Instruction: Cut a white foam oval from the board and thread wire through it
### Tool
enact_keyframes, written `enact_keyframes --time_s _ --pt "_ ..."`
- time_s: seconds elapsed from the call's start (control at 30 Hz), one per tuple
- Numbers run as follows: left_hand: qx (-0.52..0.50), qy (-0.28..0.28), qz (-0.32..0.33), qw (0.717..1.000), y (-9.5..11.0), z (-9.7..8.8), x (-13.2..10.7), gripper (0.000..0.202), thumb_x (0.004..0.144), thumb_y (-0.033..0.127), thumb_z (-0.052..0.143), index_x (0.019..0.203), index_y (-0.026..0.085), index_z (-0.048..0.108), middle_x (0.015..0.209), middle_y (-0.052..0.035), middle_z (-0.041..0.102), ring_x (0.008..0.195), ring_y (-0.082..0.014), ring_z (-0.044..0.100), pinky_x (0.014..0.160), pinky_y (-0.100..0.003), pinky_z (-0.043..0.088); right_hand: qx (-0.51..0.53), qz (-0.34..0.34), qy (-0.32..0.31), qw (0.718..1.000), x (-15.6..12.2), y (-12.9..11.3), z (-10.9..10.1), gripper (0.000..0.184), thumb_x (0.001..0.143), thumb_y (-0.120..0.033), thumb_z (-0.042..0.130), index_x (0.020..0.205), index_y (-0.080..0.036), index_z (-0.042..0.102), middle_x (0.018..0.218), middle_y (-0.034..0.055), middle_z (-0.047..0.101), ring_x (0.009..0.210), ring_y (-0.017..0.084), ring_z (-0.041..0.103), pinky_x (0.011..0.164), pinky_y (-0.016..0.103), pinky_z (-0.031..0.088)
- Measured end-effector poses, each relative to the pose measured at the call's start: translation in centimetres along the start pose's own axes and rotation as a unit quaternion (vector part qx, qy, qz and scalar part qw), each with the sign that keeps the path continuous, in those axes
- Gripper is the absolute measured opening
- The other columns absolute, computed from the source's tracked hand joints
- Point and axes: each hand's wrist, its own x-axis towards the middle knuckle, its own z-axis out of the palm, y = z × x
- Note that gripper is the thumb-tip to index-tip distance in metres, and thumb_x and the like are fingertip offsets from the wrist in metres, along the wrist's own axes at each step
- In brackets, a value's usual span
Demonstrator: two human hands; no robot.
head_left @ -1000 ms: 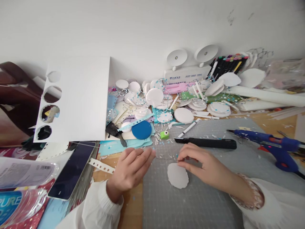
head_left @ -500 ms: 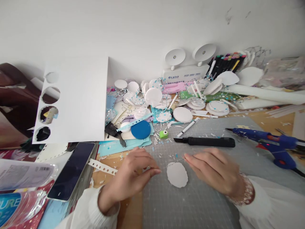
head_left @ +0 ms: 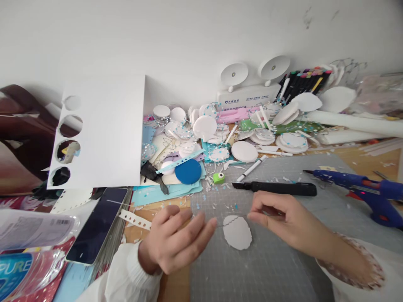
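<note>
A thin twisted wire runs between my two hands, just above a white paper disc with an uneven edge. The disc lies on the grey cutting mat. My left hand, left of the disc, is curled round the wire, its thumb mostly hidden behind the fingers. A fine line near the phone looks like the wire's loose end. On the disc's right, my right hand pinches the wire's other end between thumb and fingertips.
Beyond my hands lie a black utility knife, a green craft punch and a blue lid-like disc. A blue glue gun rests at right, a phone at left. Paper discs and scraps pile along the wall.
My left hand has rolled over, its fingers now reaching forward across the thumb. The right hand has turned and shifted slightly right. The wire between them now looks twisted above the disc.
</note>
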Motion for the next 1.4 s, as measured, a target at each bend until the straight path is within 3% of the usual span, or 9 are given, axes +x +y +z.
enact_keyframes --time_s 0.17,0.4,0.63,0.83,0.97,1.1,1.23,1.4 --pt "0.029 0.021 0.022 0.999 0.4 0.1 0.1 0.016 0.088 0.008 0.058 0.093 0.014 0.071 0.089 -0.0018 0.072 0.075 -0.0137 0.064 0.062 -0.031 0.045 0.028 0.060 -0.025 0.998 0.2 0.1 0.3 0.023 0.084 -0.034 0.061 0.066 -0.020 0.059 0.060 -0.0023 0.057 0.057 0.012 0.051 0.051 0.024 0.038" --pt "0.033 -0.008 0.014 0.999 0.4 0.1 -0.1 0.019 0.092 0.009 0.051 0.092 0.010 0.070 0.090 -0.0060 0.073 0.077 -0.0159 0.064 0.063 -0.031 0.047 0.008 -0.029 -0.012 0.999 0.2 0.5 0.7 0.017 0.087 -0.028 0.059 0.072 -0.021 0.062 0.066 -0.0012 0.062 0.058 0.013 0.054 0.052 0.024 0.042" --pt "-0.004 -0.012 -0.038 0.999 0.3 1.0 -0.2 0.024 0.093 0.005 0.039 0.097 0.005 0.063 0.083 -0.0134 0.070 0.072 -0.0190 0.063 0.060 -0.032 0.047 0.005 -0.047 0.008 0.999 0.1 0.4 1.1 0.013 0.090 -0.023 0.058 0.078 -0.022 0.061 0.076 -0.0008 0.063 0.067 0.013 0.057 0.058 0.024 0.044" --pt "-0.003 -0.051 -0.057 0.997 0.3 0.9 0.1 0.025 0.095 0.006 0.037 0.097 0.006 0.062 0.082 -0.0113 0.068 0.068 -0.0168 0.058 0.062 -0.031 0.047 -0.006 -0.151 0.058 0.987 0.1 0.2 0.9 0.013 0.091 -0.012 0.054 0.082 -0.020 0.059 0.075 0.0004 0.060 0.072 0.013 0.056 0.065 0.025 0.046" --pt "-0.008 -0.097 -0.043 0.994 0.0 0.8 0.4 0.025 0.095 0.006 0.037 0.096 0.007 0.063 0.083 -0.0096 0.069 0.069 -0.0161 0.058 0.063 -0.031 0.049 -0.028 -0.184 0.052 0.981 0.0 0.1 0.4 0.014 0.091 -0.008 0.053 0.083 -0.020 0.058 0.075 0.0011 0.060 0.072 0.014 0.054 0.065 0.027 0.045" --pt "0.005 -0.106 -0.027 0.994 -0.5 1.0 0.3 0.021 0.095 0.006 0.041 0.095 0.007 0.062 0.084 -0.0092 0.070 0.070 -0.0168 0.058 0.064 -0.032 0.050 -0.028 -0.187 0.019 0.982 -0.3 -0.1 0.2 0.015 0.091 -0.010 0.052 0.081 -0.020 0.057 0.074 0.0008 0.059 0.068 0.013 0.054 0.061 0.026 0.044" --pt "0.007 -0.089 -0.034 0.995 -0.9 1.0 0.2 0.020 0.096 0.007 0.041 0.098 0.008 0.061 0.088 -0.0093 0.070 0.077 -0.0177 0.059 0.067 -0.032 0.049 -0.034 -0.142 0.002 0.989 -0.3 -0.3 0.2 0.015 0.092 -0.016 0.052 0.079 -0.021 0.057 0.073 0.0000 0.059 0.066 0.013 0.054 0.059 0.025 0.043" --pt "0.006 -0.126 -0.032 0.992 -0.9 0.9 0.2 0.023 0.098 0.008 0.038 0.108 0.008 0.059 0.087 -0.0073 0.069 0.078 -0.0174 0.060 0.072 -0.032 0.047 -0.068 -0.123 -0.021 0.990 -0.3 -0.2 0.4 0.013 0.093 -0.018 0.050 0.082 -0.021 0.057 0.073 -0.0006 0.059 0.066 0.012 0.054 0.061 0.024 0.044"
